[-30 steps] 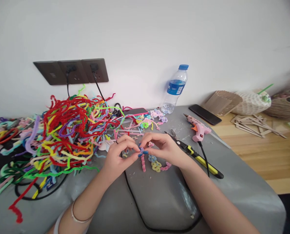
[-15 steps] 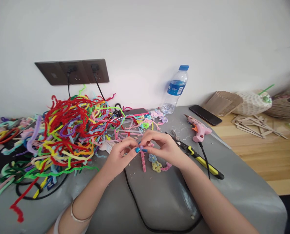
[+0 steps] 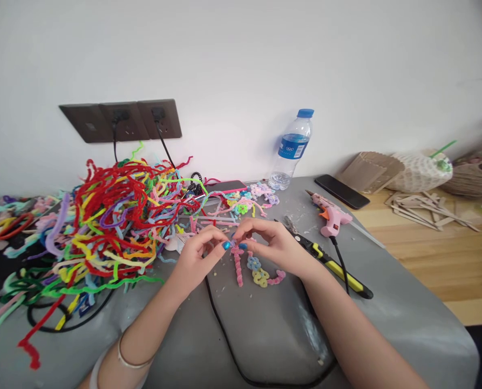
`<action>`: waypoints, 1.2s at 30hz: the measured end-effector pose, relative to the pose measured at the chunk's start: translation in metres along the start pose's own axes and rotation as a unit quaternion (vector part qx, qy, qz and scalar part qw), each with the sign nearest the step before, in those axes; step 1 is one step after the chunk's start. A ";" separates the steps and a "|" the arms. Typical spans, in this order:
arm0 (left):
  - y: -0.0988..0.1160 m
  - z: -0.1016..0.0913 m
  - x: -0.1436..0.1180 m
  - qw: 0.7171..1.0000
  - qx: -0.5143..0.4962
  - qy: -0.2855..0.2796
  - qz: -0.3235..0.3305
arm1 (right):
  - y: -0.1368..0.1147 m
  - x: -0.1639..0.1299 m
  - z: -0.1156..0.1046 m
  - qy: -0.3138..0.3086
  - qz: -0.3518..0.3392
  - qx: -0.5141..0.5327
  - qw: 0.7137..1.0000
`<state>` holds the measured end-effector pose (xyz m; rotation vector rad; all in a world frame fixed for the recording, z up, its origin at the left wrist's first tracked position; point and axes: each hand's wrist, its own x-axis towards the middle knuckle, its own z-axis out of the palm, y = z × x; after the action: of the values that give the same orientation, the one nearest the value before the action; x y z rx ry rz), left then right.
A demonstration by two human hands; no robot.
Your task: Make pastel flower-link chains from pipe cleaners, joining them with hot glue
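Both hands meet at the middle of the table, thumbs and forefingers pinched at the top of a small pipe-cleaner piece point(image 3: 238, 265). Its twisted pink stem hangs below the fingertips, and a bit of purple shows between them. My left hand point(image 3: 202, 256) grips from the left, my right hand point(image 3: 269, 243) from the right; the exact hold is partly hidden by the fingers. Just under my right hand lies a chain of pipe-cleaner flowers point(image 3: 260, 276), blue and yellow with a pink twisted tail.
A tangled heap of pipe cleaners point(image 3: 119, 216) fills the left. Cutting pliers point(image 3: 333, 263) and a pink glue gun point(image 3: 330, 216) lie right, near a black phone point(image 3: 341, 191). A water bottle point(image 3: 291, 151) stands at the wall. Black cable point(image 3: 220, 319) loops in front.
My fingertips have shifted slightly up the pipe-cleaner piece, so more of its pink upper part shows beneath them. Both hands stay pinched together in nearly the same place.
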<state>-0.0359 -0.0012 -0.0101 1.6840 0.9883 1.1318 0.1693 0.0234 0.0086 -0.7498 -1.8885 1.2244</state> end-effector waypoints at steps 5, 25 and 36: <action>-0.001 0.001 -0.001 1.000 0.011 -0.006 0.001 | 0.003 0.000 -0.001 -0.011 -0.004 -0.013 1.000; 0.004 0.002 -0.001 0.995 0.064 0.016 0.073 | 0.001 0.000 -0.001 -0.024 -0.007 0.004 1.000; 0.004 0.004 -0.001 0.983 0.104 0.048 0.144 | -0.001 0.000 0.002 -0.015 -0.014 0.001 1.000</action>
<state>-0.0318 -0.0049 -0.0073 2.0046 0.9715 1.3461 0.1673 0.0216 0.0087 -0.7050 -1.9151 1.2260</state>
